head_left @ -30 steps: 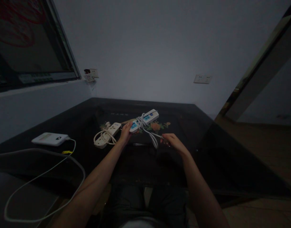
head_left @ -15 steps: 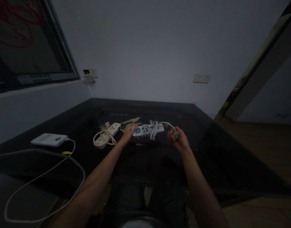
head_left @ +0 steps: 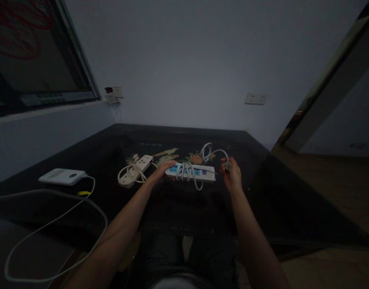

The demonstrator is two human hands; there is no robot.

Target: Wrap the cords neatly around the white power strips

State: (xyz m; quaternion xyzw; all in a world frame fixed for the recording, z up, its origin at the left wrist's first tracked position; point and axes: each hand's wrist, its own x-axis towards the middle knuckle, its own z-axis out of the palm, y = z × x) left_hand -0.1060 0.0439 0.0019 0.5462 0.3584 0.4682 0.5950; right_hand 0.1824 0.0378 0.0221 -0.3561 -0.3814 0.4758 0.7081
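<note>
My left hand (head_left: 164, 170) grips the left end of a white power strip (head_left: 207, 175) with blue sockets. A grey cord (head_left: 188, 171) is wound round the middle of the strip, with one loop hanging below its front edge. Part of the cord rises in a loose loop behind the strip and runs right to a grey plug (head_left: 227, 164). My right hand (head_left: 233, 175) is closed on that plug. To the left of my left hand lies a second, cream power strip (head_left: 145, 161), slanted, with its own cord (head_left: 121, 175) coiled over it.
A white power bank-like device (head_left: 62, 176) with a white cable (head_left: 94, 184) lies at the left on the black table (head_left: 184, 212). A yellow tag (head_left: 84, 193) is beside the cable. Wall sockets (head_left: 256, 98) are behind, and a window (head_left: 43, 52) is at the left.
A loop of cord has come away from the strip's right part and now stands behind it. My right hand has shifted slightly right with the plug; more of the strip's right end shows.
</note>
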